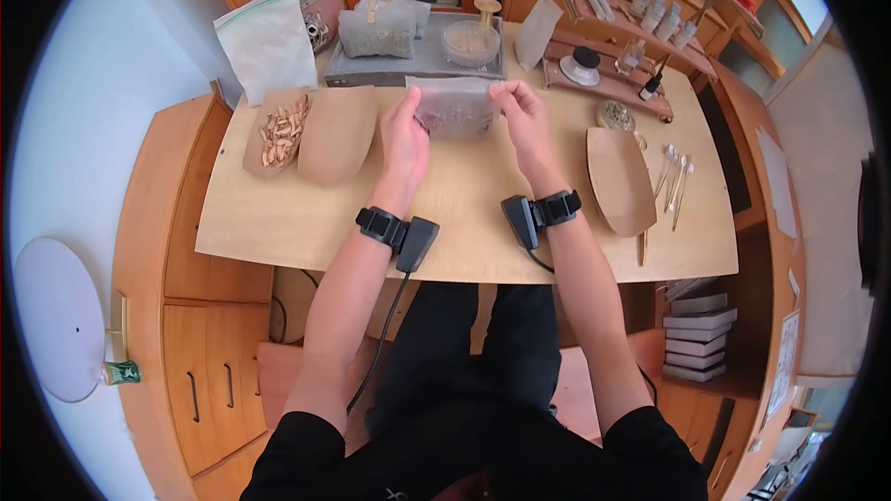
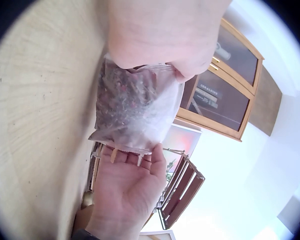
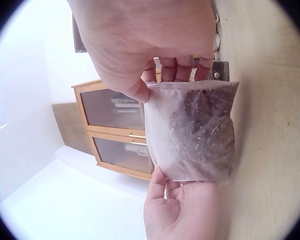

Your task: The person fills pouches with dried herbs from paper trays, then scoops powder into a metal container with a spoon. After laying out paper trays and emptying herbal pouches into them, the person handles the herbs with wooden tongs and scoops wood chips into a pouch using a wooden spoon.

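A translucent pouch (image 1: 455, 109) with dark dried bits inside is held upright over the table by both hands. My left hand (image 1: 406, 134) grips its left side edge, thumb near the top corner. My right hand (image 1: 526, 126) pinches the upper right corner between thumb and fingers. In the right wrist view the pouch (image 3: 195, 132) shows its dark contents gathered in the lower part, with a pale upper part. The left wrist view shows the pouch (image 2: 132, 105) between the two hands, its bottom close to the tabletop.
Two brown trays stand at the left, one with dried slices (image 1: 283, 133). Behind are a grey box (image 1: 357, 71) with filled bags and a round container, and a white pouch (image 1: 266, 42). At the right lie a brown tray (image 1: 620, 181), metal tools (image 1: 680, 187) and a wooden rack (image 1: 603, 83).
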Action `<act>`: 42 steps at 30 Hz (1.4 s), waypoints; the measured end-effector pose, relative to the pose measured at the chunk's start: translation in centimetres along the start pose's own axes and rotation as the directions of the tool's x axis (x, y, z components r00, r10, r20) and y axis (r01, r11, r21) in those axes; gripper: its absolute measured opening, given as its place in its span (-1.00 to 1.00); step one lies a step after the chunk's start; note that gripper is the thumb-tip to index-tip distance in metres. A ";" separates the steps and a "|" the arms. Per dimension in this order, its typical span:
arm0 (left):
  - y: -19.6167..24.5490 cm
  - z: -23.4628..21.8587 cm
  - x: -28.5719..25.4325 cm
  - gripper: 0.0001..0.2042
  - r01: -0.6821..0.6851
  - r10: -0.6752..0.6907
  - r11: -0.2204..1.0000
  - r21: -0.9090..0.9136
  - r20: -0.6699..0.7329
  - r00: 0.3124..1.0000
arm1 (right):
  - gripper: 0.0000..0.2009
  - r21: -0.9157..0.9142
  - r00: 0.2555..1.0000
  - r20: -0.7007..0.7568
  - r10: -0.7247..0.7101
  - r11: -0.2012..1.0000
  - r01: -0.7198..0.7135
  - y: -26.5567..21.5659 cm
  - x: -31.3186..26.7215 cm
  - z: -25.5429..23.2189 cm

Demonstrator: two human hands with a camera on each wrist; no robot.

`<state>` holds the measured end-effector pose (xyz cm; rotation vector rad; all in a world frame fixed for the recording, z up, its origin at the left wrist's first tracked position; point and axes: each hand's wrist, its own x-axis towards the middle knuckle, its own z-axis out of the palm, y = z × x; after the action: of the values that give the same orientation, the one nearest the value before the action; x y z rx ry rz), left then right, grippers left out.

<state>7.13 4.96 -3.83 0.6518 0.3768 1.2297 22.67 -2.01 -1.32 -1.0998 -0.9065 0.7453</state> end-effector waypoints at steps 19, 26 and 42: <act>-0.2 -0.5 -0.2 -0.81 -0.014 0.015 0.999 0.032 -0.027 1.000 | -0.95 0.021 0.991 -0.047 -0.123 0.992 0.124 1.1 0.4 0.3; 0.2 -0.1 -0.1 -0.79 -0.011 0.014 0.996 0.085 -0.044 0.999 | -0.91 -0.154 0.973 0.133 -0.190 0.966 0.210 0.3 0.8 -0.9; 0.4 0.2 -0.5 -0.75 0.031 -0.036 0.992 0.125 0.037 0.999 | -0.78 -0.730 0.934 0.297 -0.198 0.583 0.356 -7.0 -2.0 -0.1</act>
<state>6.82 4.48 -3.42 0.7721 0.4326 1.1666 22.25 -5.85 4.89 -1.6040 -1.6140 0.1456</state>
